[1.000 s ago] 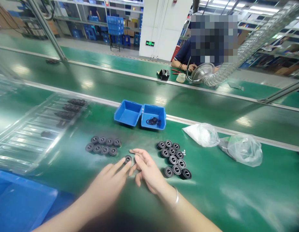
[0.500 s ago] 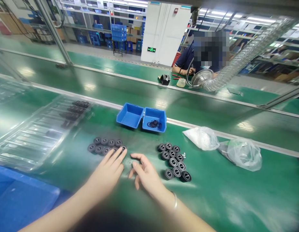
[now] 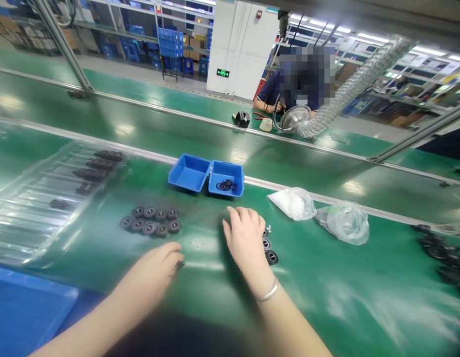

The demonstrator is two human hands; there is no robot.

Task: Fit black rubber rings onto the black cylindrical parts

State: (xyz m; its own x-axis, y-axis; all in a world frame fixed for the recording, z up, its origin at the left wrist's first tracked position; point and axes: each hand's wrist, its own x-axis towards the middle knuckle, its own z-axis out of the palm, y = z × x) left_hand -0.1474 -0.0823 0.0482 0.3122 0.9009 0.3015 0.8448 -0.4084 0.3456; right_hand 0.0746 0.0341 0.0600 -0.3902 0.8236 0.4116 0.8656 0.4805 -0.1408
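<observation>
My left hand is low over the bench at centre left, its fingers curled round a small dark part that only partly shows at the fingertips. Just beyond it, two rows of round black parts with slotted tops stand close together. My right hand, wearing a silver bangle, reaches over the other group of round black parts and hides most of them. Its thumb is apart from the bent fingers; the undersides of the fingertips are hidden.
Two blue bins stand behind, the right one holding black rings. Two clear bags lie at right, near a dark pile. A clear tray and blue crate are left. A co-worker sits opposite.
My right hand has moved right and forward onto the right-hand group. My left hand has drawn back from the rows, its fingers now curled on a dark part. The view has shifted right.
</observation>
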